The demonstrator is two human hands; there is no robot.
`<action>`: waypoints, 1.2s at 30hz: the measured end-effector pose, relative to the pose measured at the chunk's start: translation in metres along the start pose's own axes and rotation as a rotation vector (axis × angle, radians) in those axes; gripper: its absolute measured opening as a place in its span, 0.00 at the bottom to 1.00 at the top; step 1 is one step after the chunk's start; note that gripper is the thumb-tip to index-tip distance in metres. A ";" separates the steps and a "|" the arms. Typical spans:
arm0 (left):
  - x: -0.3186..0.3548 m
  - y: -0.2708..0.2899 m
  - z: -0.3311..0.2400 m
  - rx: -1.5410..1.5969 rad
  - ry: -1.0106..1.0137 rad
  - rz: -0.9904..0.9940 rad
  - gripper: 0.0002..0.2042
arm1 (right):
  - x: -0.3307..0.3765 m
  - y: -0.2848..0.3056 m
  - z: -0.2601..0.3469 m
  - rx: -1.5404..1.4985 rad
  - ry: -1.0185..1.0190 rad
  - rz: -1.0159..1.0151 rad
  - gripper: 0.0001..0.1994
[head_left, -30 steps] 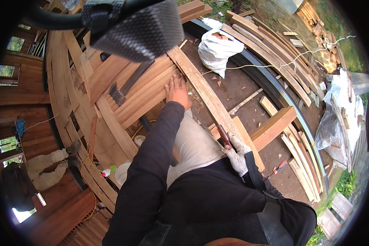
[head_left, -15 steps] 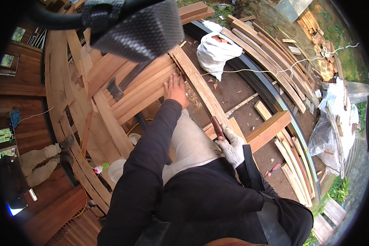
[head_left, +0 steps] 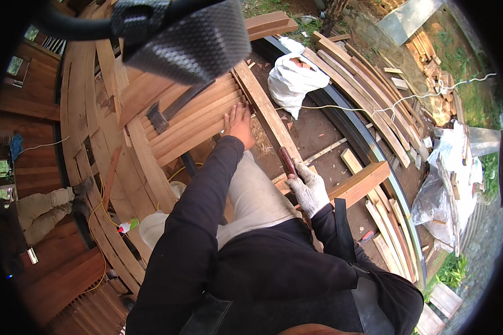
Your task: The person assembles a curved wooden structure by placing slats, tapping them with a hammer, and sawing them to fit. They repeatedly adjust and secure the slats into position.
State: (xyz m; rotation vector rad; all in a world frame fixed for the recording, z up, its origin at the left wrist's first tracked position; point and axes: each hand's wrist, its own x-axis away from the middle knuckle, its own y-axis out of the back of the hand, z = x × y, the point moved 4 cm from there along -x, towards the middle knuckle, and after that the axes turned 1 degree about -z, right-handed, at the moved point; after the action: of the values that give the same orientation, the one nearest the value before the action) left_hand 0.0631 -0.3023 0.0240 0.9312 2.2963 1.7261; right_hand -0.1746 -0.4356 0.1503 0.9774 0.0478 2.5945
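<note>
Your bare left hand (head_left: 238, 124) lies spread flat on a long pale wooden plank (head_left: 265, 109), steadying it. Your gloved right hand (head_left: 308, 188) is closed around a dark reddish tool handle (head_left: 288, 162) just beside it. You appear mid-shaping; next, keep the plank pinned.

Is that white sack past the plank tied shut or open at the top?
Open. The white sack sits slumped on the ground, its mouth gaping upward with pale brownish contents showing inside; no tie is visible.
</note>
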 end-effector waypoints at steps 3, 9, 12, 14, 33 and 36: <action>0.003 0.000 0.001 0.011 -0.005 -0.003 0.51 | 0.009 0.013 -0.036 0.081 0.123 -0.042 0.28; 0.012 0.000 -0.003 0.017 -0.014 -0.071 0.49 | 0.011 0.010 -0.018 0.163 0.109 -0.001 0.28; 0.004 0.006 -0.001 0.044 -0.022 -0.113 0.43 | -0.001 0.004 -0.022 0.012 0.130 -0.007 0.29; -0.005 0.009 0.003 0.050 0.009 -0.161 0.35 | -0.004 0.002 -0.022 -0.026 0.107 -0.008 0.29; -0.039 0.010 0.033 0.255 0.091 -0.217 0.20 | 0.008 0.014 -0.050 -0.056 0.079 -0.020 0.30; -0.038 0.008 0.033 0.270 0.089 -0.205 0.20 | 0.027 0.026 -0.066 0.060 0.055 -0.066 0.28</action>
State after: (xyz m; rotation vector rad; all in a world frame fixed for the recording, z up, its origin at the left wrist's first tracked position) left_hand 0.1111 -0.2935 0.0097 0.6384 2.6245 1.4284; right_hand -0.2446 -0.4443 0.1212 0.9090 0.1704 2.5720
